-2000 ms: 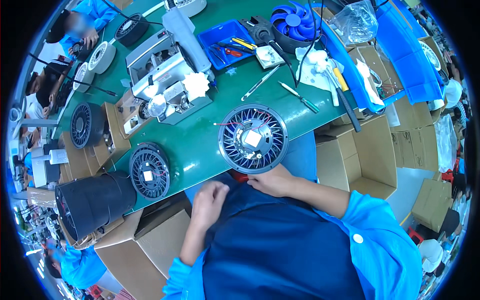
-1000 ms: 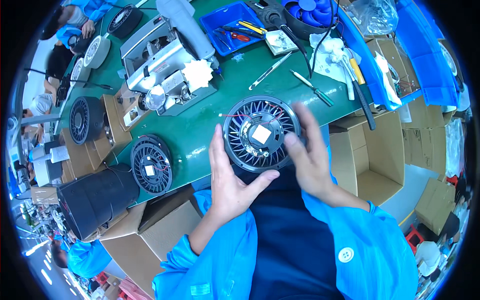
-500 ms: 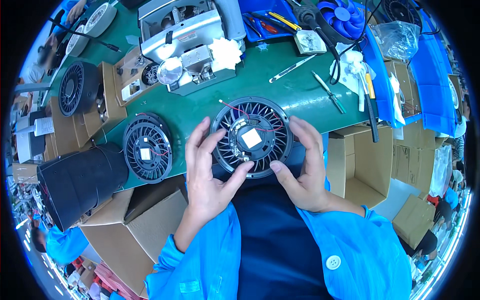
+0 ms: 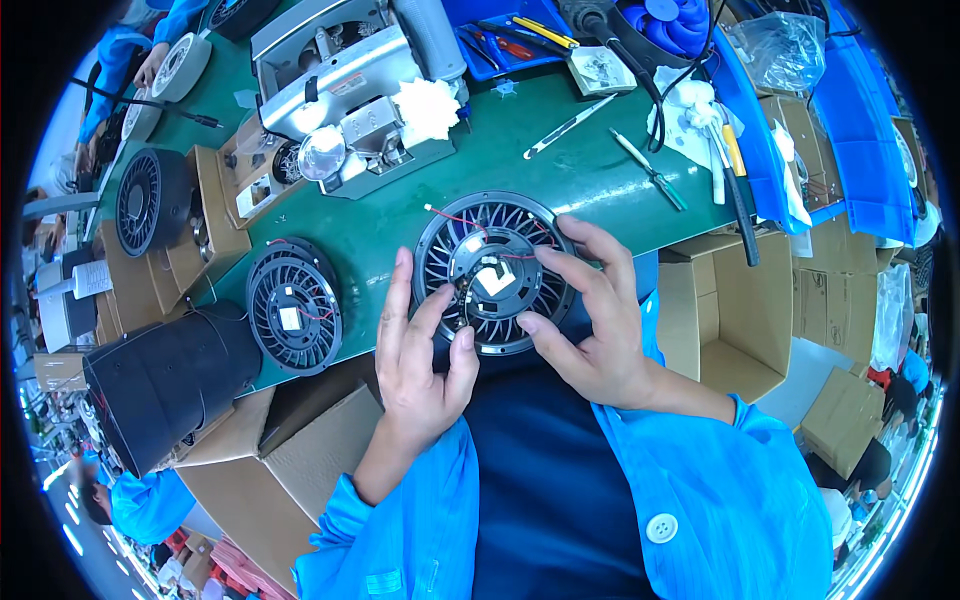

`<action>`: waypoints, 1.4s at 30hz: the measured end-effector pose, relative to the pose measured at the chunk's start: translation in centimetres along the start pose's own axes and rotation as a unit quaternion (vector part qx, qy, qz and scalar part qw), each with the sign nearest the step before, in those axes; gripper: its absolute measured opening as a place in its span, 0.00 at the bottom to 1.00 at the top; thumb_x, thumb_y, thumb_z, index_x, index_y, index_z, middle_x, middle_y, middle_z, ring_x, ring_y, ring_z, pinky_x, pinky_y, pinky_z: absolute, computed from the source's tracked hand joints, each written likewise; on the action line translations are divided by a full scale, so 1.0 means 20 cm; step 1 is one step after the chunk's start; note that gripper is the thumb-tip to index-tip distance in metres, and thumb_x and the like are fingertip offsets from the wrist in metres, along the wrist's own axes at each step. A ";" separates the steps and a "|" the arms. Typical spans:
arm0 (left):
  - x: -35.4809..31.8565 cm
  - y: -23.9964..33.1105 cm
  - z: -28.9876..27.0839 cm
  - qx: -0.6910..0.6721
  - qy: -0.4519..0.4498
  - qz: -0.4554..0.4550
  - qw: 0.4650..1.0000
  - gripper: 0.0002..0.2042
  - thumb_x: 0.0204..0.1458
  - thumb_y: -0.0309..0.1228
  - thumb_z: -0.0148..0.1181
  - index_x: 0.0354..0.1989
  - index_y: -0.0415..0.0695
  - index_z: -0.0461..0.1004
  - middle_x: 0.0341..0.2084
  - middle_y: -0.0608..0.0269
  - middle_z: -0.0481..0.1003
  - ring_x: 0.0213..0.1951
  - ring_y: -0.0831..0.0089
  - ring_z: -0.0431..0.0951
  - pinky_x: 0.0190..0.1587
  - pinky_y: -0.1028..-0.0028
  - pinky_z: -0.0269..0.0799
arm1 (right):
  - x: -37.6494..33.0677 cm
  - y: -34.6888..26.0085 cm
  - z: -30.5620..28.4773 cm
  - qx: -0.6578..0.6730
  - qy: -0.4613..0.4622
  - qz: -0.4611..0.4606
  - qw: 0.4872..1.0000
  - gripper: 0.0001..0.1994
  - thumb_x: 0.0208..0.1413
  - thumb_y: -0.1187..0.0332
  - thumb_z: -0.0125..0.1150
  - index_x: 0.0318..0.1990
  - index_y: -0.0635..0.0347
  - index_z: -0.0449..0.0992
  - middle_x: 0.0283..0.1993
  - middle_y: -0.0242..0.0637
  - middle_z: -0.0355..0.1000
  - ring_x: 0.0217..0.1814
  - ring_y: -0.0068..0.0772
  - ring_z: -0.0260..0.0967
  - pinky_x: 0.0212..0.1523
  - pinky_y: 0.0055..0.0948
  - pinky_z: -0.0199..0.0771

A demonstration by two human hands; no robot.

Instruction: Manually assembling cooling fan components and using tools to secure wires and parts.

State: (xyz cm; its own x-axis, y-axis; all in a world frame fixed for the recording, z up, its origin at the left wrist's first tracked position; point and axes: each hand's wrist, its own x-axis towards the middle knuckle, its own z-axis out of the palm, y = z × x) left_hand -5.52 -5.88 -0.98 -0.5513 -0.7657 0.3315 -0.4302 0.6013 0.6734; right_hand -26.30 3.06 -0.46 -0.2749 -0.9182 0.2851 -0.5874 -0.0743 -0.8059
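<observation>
The green surface [image 4: 600,180] carries a grey machine [image 4: 340,80] at its far side and a black cylindrical housing [image 4: 165,385] at its left end. A second round grille [image 4: 293,307] lies beside the black fan grille [image 4: 495,272], which sits at the near edge. The left hand [image 4: 420,360] and right hand [image 4: 590,320] grasp the fan grille from either side, fingers [image 4: 560,262] spread over its ribs and hub.
</observation>
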 end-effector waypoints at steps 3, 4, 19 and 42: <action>-0.01 -0.01 0.02 -0.006 0.011 0.011 1.000 0.19 0.53 0.26 0.69 0.52 0.32 0.78 0.70 0.25 0.62 0.64 0.37 0.74 0.64 0.54 0.72 | 0.02 0.00 -0.01 -0.033 -0.009 -0.040 0.999 0.27 0.49 0.70 0.77 0.59 0.60 0.78 0.73 0.52 0.60 0.75 0.57 0.58 0.70 0.48 0.64; -0.01 -0.01 0.02 -0.013 0.018 0.013 1.000 0.17 0.53 0.25 0.69 0.50 0.33 0.78 0.70 0.25 0.62 0.64 0.37 0.74 0.64 0.54 0.72 | 0.03 0.00 -0.01 -0.032 -0.007 -0.039 0.999 0.27 0.49 0.70 0.77 0.59 0.60 0.78 0.73 0.52 0.60 0.75 0.57 0.58 0.70 0.48 0.64; 0.02 0.06 0.04 -0.016 0.038 -0.009 0.999 0.14 0.53 0.26 0.70 0.46 0.36 0.78 0.70 0.28 0.61 0.67 0.35 0.70 0.66 0.50 0.69 | 0.22 -0.03 0.02 -0.066 -0.044 -0.122 0.989 0.11 0.51 0.69 0.74 0.43 0.51 0.83 0.67 0.41 0.67 0.76 0.60 0.57 0.69 0.65 0.58; -0.01 0.02 0.07 0.036 0.097 0.047 0.994 0.11 0.59 0.19 0.59 0.50 0.33 0.73 0.51 0.41 0.81 0.64 0.38 0.74 0.66 0.48 0.68 | 0.15 0.05 0.05 -0.004 0.017 -0.098 0.995 0.21 0.49 0.77 0.73 0.52 0.57 0.77 0.64 0.46 0.68 0.67 0.60 0.65 0.63 0.54 0.69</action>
State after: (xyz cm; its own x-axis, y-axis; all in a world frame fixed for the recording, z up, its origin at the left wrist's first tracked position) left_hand -6.57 -5.14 -1.86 -0.4463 -0.7308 0.5164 -0.4369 0.6816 0.5870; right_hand -26.99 -0.13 -0.90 -0.1795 -0.8724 0.4546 -0.6382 -0.2484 -0.7287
